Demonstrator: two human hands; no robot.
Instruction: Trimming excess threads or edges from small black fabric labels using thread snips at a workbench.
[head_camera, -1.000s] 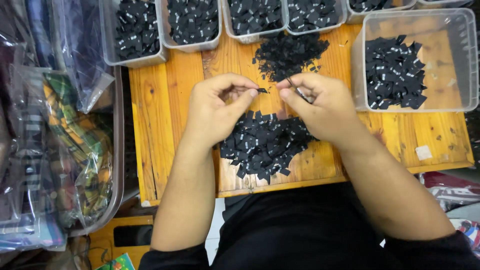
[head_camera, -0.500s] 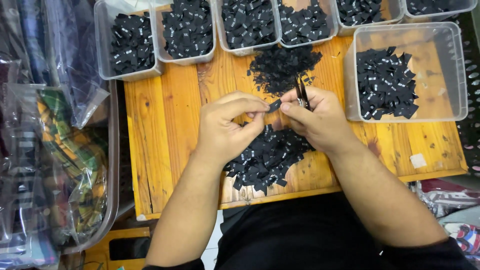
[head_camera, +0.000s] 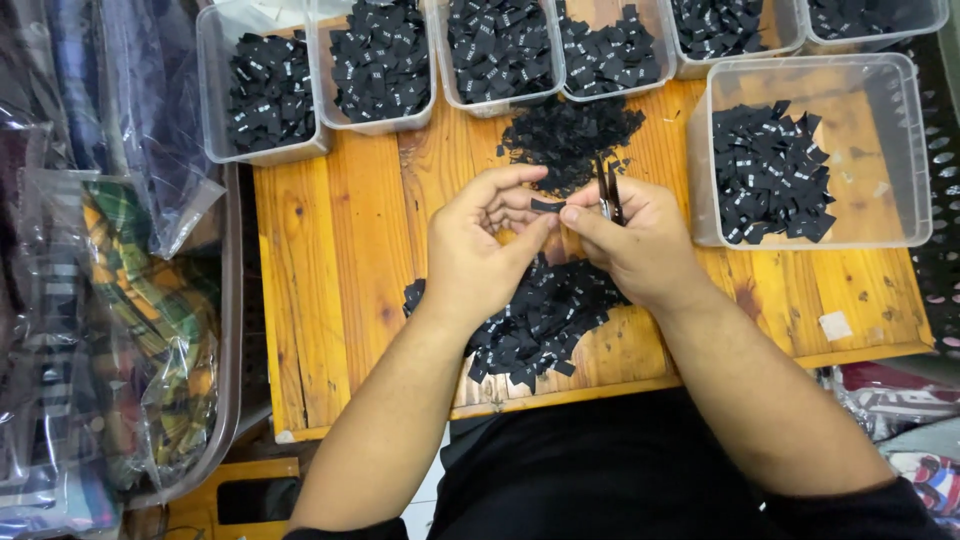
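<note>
Both hands meet over the middle of the pale wooden slatted tabletop (head_camera: 340, 260), and pinched between them is one small black woven fabric label (head_camera: 547, 206). The left hand (head_camera: 478, 250) curls round it, thumb and fingertips closed on the label's left end. The right hand (head_camera: 640, 245) presses its forefinger to the label's right end, and the rest of that hand is clenched round a slim pair of dark metal snips (head_camera: 607, 190), blades pointing up and away from the body.

Just under the wrists lies a loose heap of black labels (head_camera: 540, 320), spilling close to the table's near edge. A second, smaller heap of black labels (head_camera: 570, 130) sits just beyond the fingertips, touching the row of clear plastic tubs (head_camera: 380, 65) lined along the far edge, each holding black labels. To the right, a larger clear plastic bin (head_camera: 880, 150) stands near the right hand, partly filled with labels, its outer wall almost at the table's right edge.

Open board: a broad bare stretch left of the left hand, running to the left edge, and a narrower strip at the near right corner, where a small white scrap (head_camera: 835, 325) lies. Off the left edge, clear plastic bags of folded checked fabric (head_camera: 150, 330) crowd in.
</note>
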